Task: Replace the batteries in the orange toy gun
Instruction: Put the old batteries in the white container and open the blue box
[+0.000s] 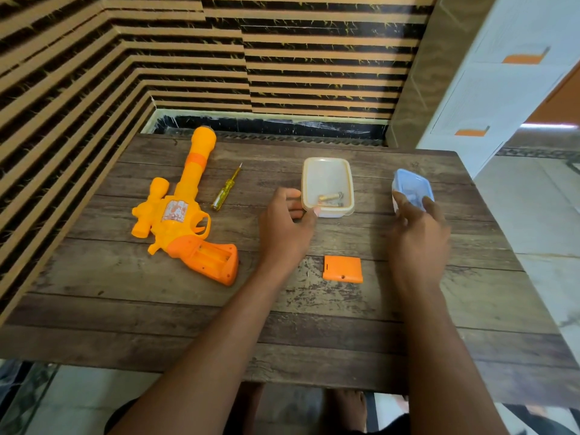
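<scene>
The orange toy gun (179, 211) lies on its side at the left of the wooden table (157, 309), its grip compartment open and showing no batteries. Its orange battery cover (343, 269) lies loose near the table's middle. A clear white tub (327, 174) holds batteries (331, 198) in its near end. My left hand (287, 229) grips the tub's near left corner, thumb on the rim. My right hand (419, 232) holds a blue tub (411, 186), tilted at the right.
A yellow-handled screwdriver (223, 193) lies between the gun and the white tub. A striped wall runs along the left and back. White drawers with orange handles (502, 89) stand beyond the table's right corner. The table's near edge is close to me.
</scene>
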`<state>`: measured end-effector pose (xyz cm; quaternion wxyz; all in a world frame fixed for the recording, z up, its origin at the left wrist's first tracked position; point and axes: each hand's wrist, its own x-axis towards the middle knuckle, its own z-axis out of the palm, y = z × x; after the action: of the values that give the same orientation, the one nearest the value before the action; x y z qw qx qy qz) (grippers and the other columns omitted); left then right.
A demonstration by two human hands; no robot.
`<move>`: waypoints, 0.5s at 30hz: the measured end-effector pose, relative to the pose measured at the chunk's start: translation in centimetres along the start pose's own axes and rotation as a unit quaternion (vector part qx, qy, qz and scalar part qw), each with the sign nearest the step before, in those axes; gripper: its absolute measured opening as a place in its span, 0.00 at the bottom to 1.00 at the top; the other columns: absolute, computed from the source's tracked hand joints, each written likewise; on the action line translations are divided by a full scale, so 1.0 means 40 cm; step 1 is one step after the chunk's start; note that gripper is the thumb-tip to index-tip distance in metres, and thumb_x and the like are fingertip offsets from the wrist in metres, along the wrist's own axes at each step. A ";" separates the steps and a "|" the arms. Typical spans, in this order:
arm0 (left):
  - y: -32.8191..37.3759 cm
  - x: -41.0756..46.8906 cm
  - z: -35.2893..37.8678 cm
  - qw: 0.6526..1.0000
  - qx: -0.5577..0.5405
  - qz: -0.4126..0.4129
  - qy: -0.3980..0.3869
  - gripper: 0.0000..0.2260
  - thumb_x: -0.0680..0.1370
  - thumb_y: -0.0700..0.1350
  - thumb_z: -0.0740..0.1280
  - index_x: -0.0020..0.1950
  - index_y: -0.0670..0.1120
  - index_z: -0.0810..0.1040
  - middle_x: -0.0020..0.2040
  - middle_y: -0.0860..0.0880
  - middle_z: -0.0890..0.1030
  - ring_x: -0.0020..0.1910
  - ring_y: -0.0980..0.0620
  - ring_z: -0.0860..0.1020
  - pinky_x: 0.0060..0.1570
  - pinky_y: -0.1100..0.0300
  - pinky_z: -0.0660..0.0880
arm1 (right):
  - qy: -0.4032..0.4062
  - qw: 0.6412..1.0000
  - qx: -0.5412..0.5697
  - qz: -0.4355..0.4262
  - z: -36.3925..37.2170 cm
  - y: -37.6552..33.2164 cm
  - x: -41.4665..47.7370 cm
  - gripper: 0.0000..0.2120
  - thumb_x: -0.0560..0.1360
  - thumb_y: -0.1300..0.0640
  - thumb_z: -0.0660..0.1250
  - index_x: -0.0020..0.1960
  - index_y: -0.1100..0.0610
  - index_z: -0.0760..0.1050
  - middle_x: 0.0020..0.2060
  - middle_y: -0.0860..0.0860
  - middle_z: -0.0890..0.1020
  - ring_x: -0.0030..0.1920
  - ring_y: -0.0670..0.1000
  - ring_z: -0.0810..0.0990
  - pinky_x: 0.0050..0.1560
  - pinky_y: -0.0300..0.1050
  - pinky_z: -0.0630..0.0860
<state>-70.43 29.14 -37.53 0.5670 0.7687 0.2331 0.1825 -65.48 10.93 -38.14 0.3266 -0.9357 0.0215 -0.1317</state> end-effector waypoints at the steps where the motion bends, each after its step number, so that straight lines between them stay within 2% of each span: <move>1: 0.000 0.000 0.000 1.000 0.001 0.004 0.003 0.17 0.78 0.42 0.76 0.64 0.46 0.77 0.54 0.52 0.83 0.53 0.56 0.83 0.45 0.67 0.78 | 0.010 1.000 0.006 0.001 0.000 0.000 0.001 0.26 0.80 0.64 0.59 0.71 0.43 0.77 0.76 0.60 0.71 0.69 0.68 0.74 0.64 0.64 0.76; 4: 0.002 -0.001 0.002 0.999 0.018 0.030 0.038 0.16 0.78 0.43 0.76 0.64 0.45 0.77 0.55 0.51 0.82 0.53 0.53 0.83 0.50 0.60 0.81 | 0.045 0.999 0.031 0.008 -0.005 0.003 0.001 0.29 0.76 0.69 0.59 0.69 0.46 0.80 0.74 0.59 0.74 0.68 0.66 0.75 0.64 0.59 0.76; 7: 0.002 0.000 0.003 0.989 0.043 0.096 0.100 0.14 0.79 0.43 0.74 0.62 0.44 0.78 0.56 0.48 0.83 0.54 0.51 0.82 0.54 0.49 0.82 | 0.071 0.995 0.062 -0.005 -0.012 -0.007 -0.005 0.29 0.73 0.67 0.58 0.67 0.48 0.82 0.70 0.59 0.78 0.65 0.65 0.78 0.61 0.59 0.78; 8: 0.005 -0.001 0.003 0.985 0.044 0.119 0.114 0.12 0.79 0.43 0.73 0.62 0.44 0.78 0.56 0.48 0.83 0.54 0.51 0.82 0.53 0.50 0.82 | 0.083 0.994 0.074 -0.010 -0.012 -0.014 -0.008 0.28 0.72 0.64 0.58 0.66 0.48 0.82 0.69 0.58 0.79 0.63 0.65 0.79 0.60 0.60 0.79; 11: 0.020 -0.009 0.004 0.978 0.018 0.168 0.123 0.09 0.80 0.42 0.72 0.60 0.43 0.79 0.54 0.48 0.83 0.53 0.54 0.82 0.49 0.63 0.80 | 0.128 0.981 0.130 -0.065 -0.007 -0.042 -0.021 0.23 0.74 0.61 0.60 0.63 0.49 0.84 0.66 0.57 0.81 0.58 0.58 0.84 0.58 0.56 0.81; 13: 0.032 -0.015 0.007 0.980 -0.022 0.172 0.102 0.09 0.82 0.44 0.71 0.60 0.42 0.80 0.53 0.49 0.84 0.52 0.57 0.82 0.48 0.66 0.78 | 0.150 0.964 0.177 -0.131 -0.004 -0.064 -0.033 0.19 0.77 0.65 0.65 0.62 0.52 0.85 0.63 0.57 0.83 0.55 0.48 0.83 0.57 0.46 0.80; 15: 0.042 -0.019 0.012 0.986 -0.069 0.139 0.057 0.11 0.83 0.46 0.69 0.64 0.43 0.80 0.54 0.52 0.84 0.54 0.60 0.82 0.50 0.68 0.77 | 0.141 0.949 0.202 -0.194 -0.001 -0.089 -0.052 0.17 0.78 0.69 0.67 0.62 0.55 0.85 0.61 0.59 0.84 0.54 0.39 0.79 0.57 0.36 0.77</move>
<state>-70.53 27.90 -36.07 0.5736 0.7412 0.1425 0.3184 -67.66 13.95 -36.39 0.4708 -0.8079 -0.1415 -0.3250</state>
